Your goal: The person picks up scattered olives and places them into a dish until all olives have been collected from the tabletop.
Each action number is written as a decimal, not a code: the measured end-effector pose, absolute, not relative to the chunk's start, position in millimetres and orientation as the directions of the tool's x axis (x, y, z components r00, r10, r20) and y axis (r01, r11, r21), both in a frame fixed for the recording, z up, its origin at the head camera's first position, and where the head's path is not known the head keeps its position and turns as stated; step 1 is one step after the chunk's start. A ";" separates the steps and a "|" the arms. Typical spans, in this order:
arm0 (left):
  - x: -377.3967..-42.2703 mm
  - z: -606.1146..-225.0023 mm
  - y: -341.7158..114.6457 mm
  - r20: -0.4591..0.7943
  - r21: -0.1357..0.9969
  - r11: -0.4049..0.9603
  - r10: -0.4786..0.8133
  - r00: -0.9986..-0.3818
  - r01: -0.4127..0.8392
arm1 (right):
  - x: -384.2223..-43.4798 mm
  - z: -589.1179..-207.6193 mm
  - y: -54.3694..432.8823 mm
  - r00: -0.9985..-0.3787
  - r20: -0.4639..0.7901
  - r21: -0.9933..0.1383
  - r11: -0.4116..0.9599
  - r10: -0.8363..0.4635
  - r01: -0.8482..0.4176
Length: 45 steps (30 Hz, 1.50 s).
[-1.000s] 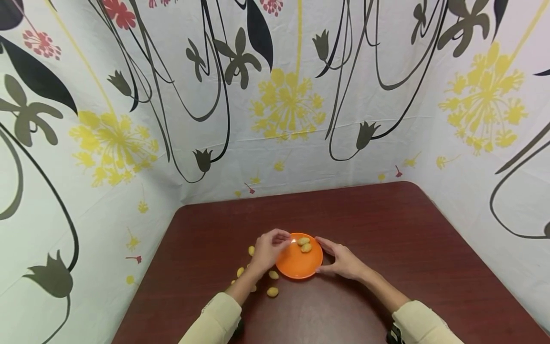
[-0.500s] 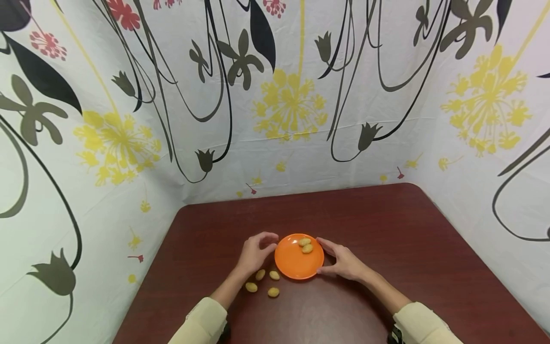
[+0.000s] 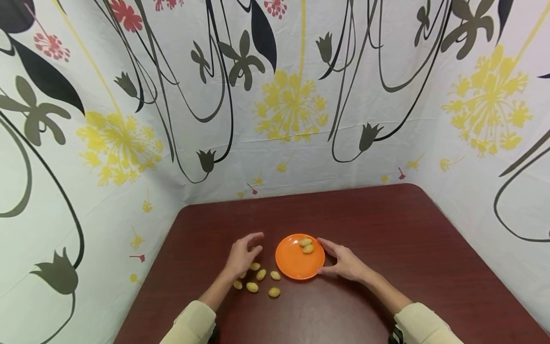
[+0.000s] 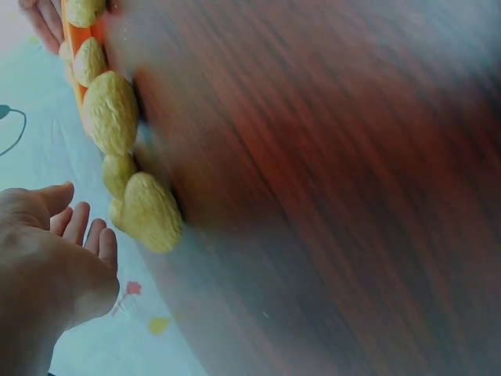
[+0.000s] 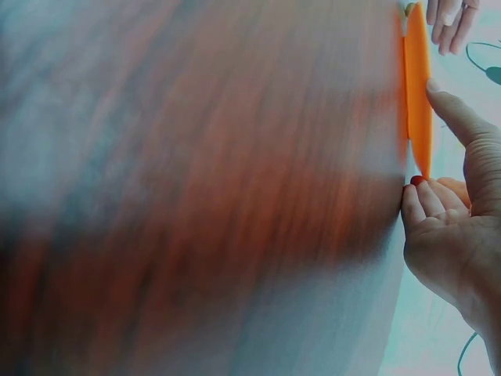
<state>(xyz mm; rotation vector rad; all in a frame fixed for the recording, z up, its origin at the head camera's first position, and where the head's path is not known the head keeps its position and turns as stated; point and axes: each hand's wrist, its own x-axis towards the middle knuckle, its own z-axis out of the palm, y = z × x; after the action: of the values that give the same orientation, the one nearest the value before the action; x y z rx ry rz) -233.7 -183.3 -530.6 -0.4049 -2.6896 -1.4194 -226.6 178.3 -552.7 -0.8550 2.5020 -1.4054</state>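
An orange plate lies on the table, with two small wrinkled yellow oval pieces near its far right rim. My right hand holds the plate's right edge between spread thumb and fingers; the right wrist view shows the thumb against the rim. To the left of the plate, my left hand hovers with loosely bent fingers and nothing between them. Several more of the yellow ovals lie loose below and beside it, partly hidden by the hand. Up close in the left wrist view, an oval shows a wrinkled skin.
The dark red-brown table has rounded far corners. White cloth walls with flower prints surround its back and sides. Light sleeves cover both forearms.
My left hand has moved left from over the plate's edge, uncovering more of the loose yellow ovals. My right hand stays at the plate's rim, and the two ovals stay on it.
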 end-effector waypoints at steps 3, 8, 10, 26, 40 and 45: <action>-234.6 -534.5 -188.9 0.181 0.793 0.550 0.197 -0.963 0.262 | -226.5 -551.8 178.4 -0.827 0.145 -0.822 0.400 -0.543 -0.406; -235.5 -538.2 -195.5 0.159 0.784 0.570 0.195 -0.968 0.244 | -227.3 -552.2 178.3 -0.827 0.143 -0.818 0.405 -0.544 -0.408; -235.0 -538.2 -197.2 0.154 0.775 0.582 0.203 -0.967 0.245 | -227.7 -552.7 178.3 -0.826 0.142 -0.818 0.405 -0.545 -0.408; -233.8 -544.4 -204.4 0.119 0.755 0.606 0.252 -0.960 0.252 | -227.3 -554.5 177.5 -0.829 0.134 -0.828 0.399 -0.542 -0.394; -234.6 -545.3 -205.2 0.113 0.752 0.613 0.242 -0.964 0.242 | -227.0 -554.3 178.0 -0.831 0.138 -0.815 0.414 -0.539 -0.404; -234.7 -545.8 -207.9 0.101 0.752 0.620 0.225 -0.969 0.222 | -226.1 -553.2 177.0 -0.826 0.145 -0.818 0.404 -0.545 -0.410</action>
<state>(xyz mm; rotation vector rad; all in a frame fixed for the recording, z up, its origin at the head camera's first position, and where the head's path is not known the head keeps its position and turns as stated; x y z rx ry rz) -234.7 -207.9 -545.8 -0.3910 -2.8306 -1.3136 -226.1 177.0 -553.2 -0.8597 2.5078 -1.3974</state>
